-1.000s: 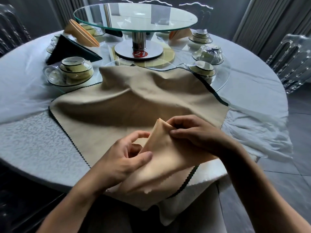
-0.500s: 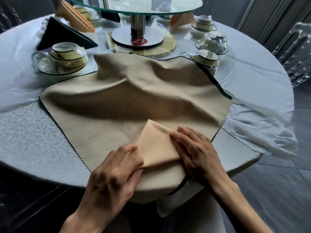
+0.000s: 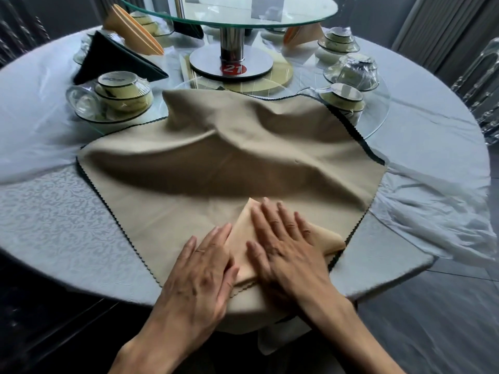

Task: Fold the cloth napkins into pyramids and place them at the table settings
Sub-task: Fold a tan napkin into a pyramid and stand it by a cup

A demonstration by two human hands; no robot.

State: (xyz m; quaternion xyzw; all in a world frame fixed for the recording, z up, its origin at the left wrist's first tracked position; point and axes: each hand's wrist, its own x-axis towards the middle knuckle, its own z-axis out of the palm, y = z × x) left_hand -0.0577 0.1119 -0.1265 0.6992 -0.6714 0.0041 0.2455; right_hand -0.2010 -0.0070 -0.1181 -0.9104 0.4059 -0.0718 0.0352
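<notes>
A peach cloth napkin (image 3: 243, 233), folded to a pointed triangle, lies flat near the table's front edge on a larger rumpled tan cloth (image 3: 216, 163) with a dark scalloped border. My left hand (image 3: 199, 273) lies palm down on the napkin's left side, fingers together. My right hand (image 3: 286, 247) presses flat on its middle and right part, fingers spread toward the tip. Neither hand grips anything. Folded napkins stand at the far settings: a dark one (image 3: 113, 60), a peach one (image 3: 132, 28) and another peach one (image 3: 302, 36).
The round table (image 3: 40, 211) has a pale patterned cover. A glass turntable (image 3: 229, 12) on a metal post (image 3: 231, 44) marked 21 stands at the centre. Wrapped cup-and-bowl sets sit at left (image 3: 116, 95) and right (image 3: 348, 74). A clear chair (image 3: 483, 76) stands at right.
The napkin was held up off the cloth between both hands; it now lies flat. Both hands have opened and pressed down on it, the right sliding over its middle.
</notes>
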